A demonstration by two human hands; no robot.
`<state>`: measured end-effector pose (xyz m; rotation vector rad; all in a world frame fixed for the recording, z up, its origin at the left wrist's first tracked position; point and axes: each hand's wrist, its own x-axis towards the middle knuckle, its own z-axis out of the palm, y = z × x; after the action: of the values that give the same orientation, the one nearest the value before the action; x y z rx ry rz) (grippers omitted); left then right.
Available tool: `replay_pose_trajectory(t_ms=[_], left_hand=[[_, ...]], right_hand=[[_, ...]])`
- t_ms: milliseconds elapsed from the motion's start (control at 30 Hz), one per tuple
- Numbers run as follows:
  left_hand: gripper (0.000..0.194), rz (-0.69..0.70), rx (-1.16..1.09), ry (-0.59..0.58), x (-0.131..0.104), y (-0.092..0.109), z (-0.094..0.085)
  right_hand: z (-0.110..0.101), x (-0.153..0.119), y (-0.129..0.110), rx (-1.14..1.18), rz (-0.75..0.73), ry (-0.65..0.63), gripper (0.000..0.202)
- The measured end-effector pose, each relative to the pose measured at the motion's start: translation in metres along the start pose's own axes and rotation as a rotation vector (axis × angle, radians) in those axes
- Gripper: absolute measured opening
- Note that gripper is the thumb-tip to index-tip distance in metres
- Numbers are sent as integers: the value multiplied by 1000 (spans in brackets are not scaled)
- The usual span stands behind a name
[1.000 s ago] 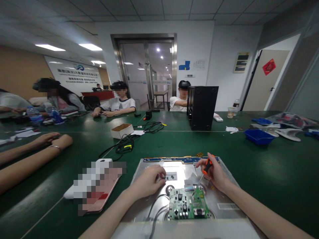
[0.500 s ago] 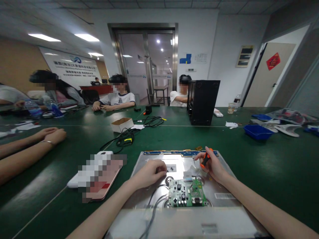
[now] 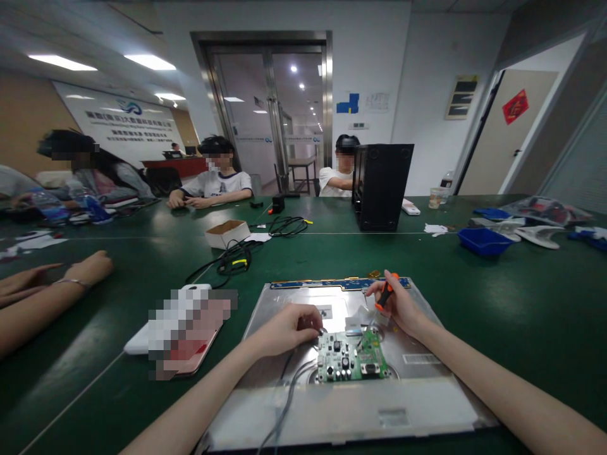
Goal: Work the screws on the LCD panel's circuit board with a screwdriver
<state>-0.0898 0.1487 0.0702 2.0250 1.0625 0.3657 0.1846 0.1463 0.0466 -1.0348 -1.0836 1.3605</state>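
Note:
A metal display panel [image 3: 351, 411] lies on the green table, with a green circuit board [image 3: 351, 356] on its middle and a blue strip board [image 3: 327, 285] along its far edge. My right hand [image 3: 396, 303] holds an orange and black screwdriver [image 3: 387, 292] above the panel's right part. At the upper left corner of the circuit board is my left hand [image 3: 296, 325], its fingers curled and pinched; what they grip, if anything, is too small to tell. Grey cables [image 3: 289, 404] run from the board's left side toward the near edge.
Left of the panel lie a white device [image 3: 137, 341] and a pink phone [image 3: 196, 357]. Farther back are an open box [image 3: 227, 237], black cables [image 3: 232, 259], a black case [image 3: 385, 186] and a blue tray [image 3: 484, 242]. Another person's hands [image 3: 90, 272] rest at left.
My left hand has moved right and down to the circuit board's corner, its fingers closing. The screwdriver is still in my right hand. The view has shifted slightly, and the other person's hands have parted somewhat.

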Motion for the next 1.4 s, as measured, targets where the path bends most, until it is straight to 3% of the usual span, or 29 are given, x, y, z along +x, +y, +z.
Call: replay_pose_trajectory(t_ms=[633, 1400], left_hand=[[7, 15, 18, 18, 5, -8, -1], [7, 212, 127, 40, 2, -5, 2]], right_hand=[[-2, 3, 1, 38, 32, -22, 63], [-4, 5, 5, 46, 29, 18, 64]])
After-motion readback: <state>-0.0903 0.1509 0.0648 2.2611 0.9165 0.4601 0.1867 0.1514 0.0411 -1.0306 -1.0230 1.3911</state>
